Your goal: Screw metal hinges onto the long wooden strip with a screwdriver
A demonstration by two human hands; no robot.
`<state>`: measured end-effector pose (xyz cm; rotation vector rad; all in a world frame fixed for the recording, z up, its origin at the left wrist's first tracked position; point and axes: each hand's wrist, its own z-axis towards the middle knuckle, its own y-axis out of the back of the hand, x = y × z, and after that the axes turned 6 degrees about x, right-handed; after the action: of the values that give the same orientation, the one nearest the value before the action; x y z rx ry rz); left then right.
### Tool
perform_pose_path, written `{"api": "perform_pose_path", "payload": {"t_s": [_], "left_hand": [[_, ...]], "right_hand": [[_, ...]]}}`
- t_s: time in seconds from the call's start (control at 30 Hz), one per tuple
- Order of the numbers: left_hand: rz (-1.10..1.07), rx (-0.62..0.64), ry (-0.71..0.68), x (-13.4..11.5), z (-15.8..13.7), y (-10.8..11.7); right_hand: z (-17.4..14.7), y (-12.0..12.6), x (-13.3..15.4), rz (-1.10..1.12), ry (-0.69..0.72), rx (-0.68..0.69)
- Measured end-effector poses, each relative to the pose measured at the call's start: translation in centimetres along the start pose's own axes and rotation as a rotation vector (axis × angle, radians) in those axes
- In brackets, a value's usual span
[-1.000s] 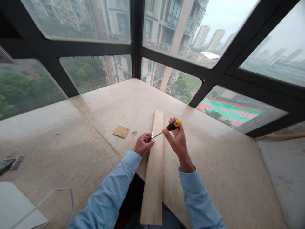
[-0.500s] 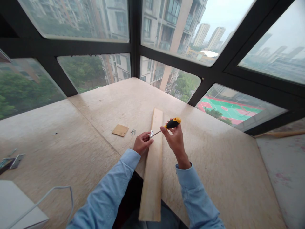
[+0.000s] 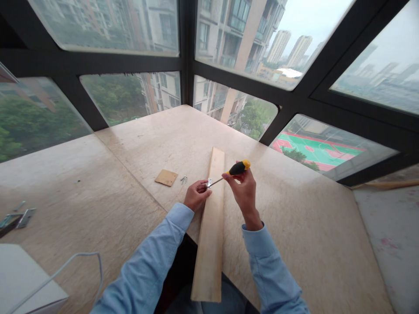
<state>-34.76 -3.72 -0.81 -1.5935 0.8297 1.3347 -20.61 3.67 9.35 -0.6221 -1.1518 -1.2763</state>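
Observation:
A long wooden board point(image 3: 209, 244) lies lengthwise in front of me, its near end sticking out past the counter edge. My left hand point(image 3: 195, 194) is closed at the board's left edge, its fingertips pinching a small silver metal hinge point(image 3: 210, 181). In my right hand point(image 3: 242, 187) is a screwdriver point(image 3: 240, 167) with a black and yellow handle. Its shaft slants down to the left, and the tip meets the hinge by my left fingertips. Whether a screw sits under the tip is too small to tell.
On the stone counter point(image 3: 131, 148), left of the board, lie a small brown square plate point(image 3: 166, 177) and several screws point(image 3: 184, 179). Farther left are metal pieces point(image 3: 24, 217), a white box point(image 3: 26, 279) and a grey cable point(image 3: 75, 256). Dark-framed windows border the counter.
The screwdriver handle has turned slightly in my right hand, with the fingers shifting around it. My left hand stays at the hinge; the view has moved a little.

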Motion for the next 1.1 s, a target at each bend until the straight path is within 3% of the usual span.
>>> {"api": "perform_pose_path", "payload": {"t_s": [0.07,0.23,0.43,0.6,0.7,0.83,0.93,1.03,1.1], "left_hand": [[0.008,-0.003,-0.005,0.0,0.0,0.0],[0.006,-0.01,-0.005,0.0,-0.1,-0.1],[0.011,-0.006,-0.001,-0.1,0.0,-0.1],[0.031,0.002,-0.009,0.1,0.1,0.0],[0.03,0.004,-0.007,0.2,0.1,0.0],[0.022,-0.003,-0.006,0.2,0.1,-0.1],[0.023,-0.002,-0.004,0.1,0.0,-0.1],[0.019,-0.002,-0.004,0.1,0.0,-0.1],[0.017,-0.001,-0.004,0.1,0.0,-0.1]], "right_hand": [[0.0,0.0,0.0,0.032,-0.013,-0.015],[0.0,0.0,0.0,0.266,0.006,0.144],[0.1,0.2,-0.2,0.016,-0.04,0.024],[0.0,0.3,-0.3,0.209,0.008,0.169],[-0.1,0.6,0.0,0.082,0.032,0.169],[-0.1,0.9,0.5,-0.065,-0.051,0.083],[0.0,1.0,0.4,0.039,-0.054,0.116],[0.0,1.0,0.2,0.214,-0.008,0.237],[0.0,1.1,0.2,0.189,0.015,0.241]]}}
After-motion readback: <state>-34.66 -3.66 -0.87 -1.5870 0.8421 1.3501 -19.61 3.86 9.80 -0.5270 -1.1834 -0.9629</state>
